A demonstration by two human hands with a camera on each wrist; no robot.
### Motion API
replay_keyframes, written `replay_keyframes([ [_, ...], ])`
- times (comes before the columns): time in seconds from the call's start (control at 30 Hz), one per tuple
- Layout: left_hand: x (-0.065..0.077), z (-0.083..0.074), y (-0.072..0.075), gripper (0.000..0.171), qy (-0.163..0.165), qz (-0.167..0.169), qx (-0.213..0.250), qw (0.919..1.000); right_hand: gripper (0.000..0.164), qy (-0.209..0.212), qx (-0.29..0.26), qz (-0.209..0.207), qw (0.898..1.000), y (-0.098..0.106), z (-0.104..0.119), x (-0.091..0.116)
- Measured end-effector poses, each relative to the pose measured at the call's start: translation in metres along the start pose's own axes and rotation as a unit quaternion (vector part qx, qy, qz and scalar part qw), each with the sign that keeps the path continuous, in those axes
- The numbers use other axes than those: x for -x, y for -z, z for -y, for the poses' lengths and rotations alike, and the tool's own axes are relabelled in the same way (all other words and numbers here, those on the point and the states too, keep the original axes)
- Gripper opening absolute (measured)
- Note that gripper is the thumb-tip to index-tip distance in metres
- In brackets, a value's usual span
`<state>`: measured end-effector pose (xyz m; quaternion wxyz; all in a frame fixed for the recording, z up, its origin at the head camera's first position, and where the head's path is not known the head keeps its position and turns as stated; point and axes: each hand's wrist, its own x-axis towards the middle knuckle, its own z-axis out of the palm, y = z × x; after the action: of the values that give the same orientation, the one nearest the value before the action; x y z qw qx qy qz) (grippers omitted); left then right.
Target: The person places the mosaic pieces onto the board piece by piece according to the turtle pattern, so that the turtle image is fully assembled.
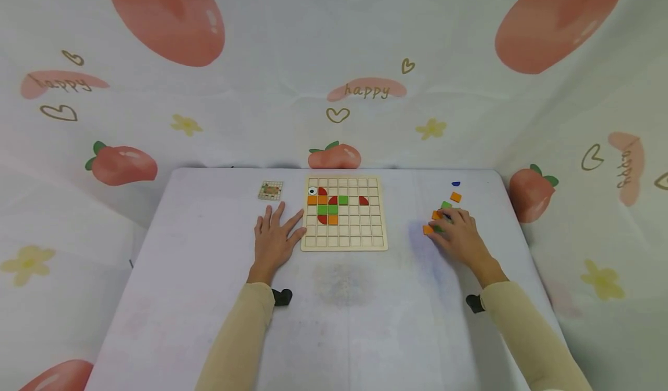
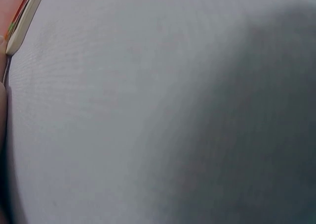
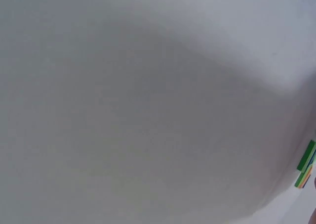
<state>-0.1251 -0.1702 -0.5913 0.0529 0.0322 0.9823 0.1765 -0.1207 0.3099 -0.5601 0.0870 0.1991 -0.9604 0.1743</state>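
Observation:
A square wooden grid board point(image 1: 360, 228) lies on the table, its upper left cells bearing several orange, green and red tiles and a white tile with an eye point(image 1: 312, 191). Spread flat on the table, my left hand point(image 1: 273, 241) has its thumb and index finger at the board's left edge. To the right of the board, my right hand point(image 1: 461, 239) bends over a small group of tiles. Its thumb and fingertips are by an orange tile point(image 1: 428, 230) and a green tile point(image 1: 446, 205). Whether it pinches one is hidden. Green tile edges point(image 3: 306, 156) show in the right wrist view.
A small picture card point(image 1: 271, 191) lies left of the board, beyond my left hand. Past my right hand are another orange tile point(image 1: 456, 196) and a blue half-round piece point(image 1: 456, 183). A printed cloth point(image 1: 292, 101) hangs behind the table and at its sides.

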Motion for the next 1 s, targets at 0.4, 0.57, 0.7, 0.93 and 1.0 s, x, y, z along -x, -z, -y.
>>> replay_keyframes([
  [0.4,-0.001,0.003,-0.002,0.059,-0.003,-0.005,0.002,1.0,0.024,-0.016,-0.03,-0.017,0.999,-0.013,0.015,-0.023],
  [0.57,0.0,0.002,-0.003,0.059,0.003,-0.002,0.003,1.0,0.027,-0.046,-0.037,0.013,0.998,-0.024,0.032,-0.042],
  [0.7,0.0,0.001,-0.003,0.06,0.006,0.003,0.0,1.0,0.027,-0.034,-0.049,0.01,0.998,-0.033,0.047,-0.057],
  [0.93,0.001,-0.002,0.001,0.059,0.006,0.01,0.005,0.9999,0.029,-0.002,-0.074,-0.001,0.997,-0.045,0.072,-0.088],
  [1.0,0.002,-0.004,0.003,0.059,0.007,0.011,0.008,0.9999,0.03,-0.001,-0.077,0.004,0.997,-0.05,0.078,-0.096],
])
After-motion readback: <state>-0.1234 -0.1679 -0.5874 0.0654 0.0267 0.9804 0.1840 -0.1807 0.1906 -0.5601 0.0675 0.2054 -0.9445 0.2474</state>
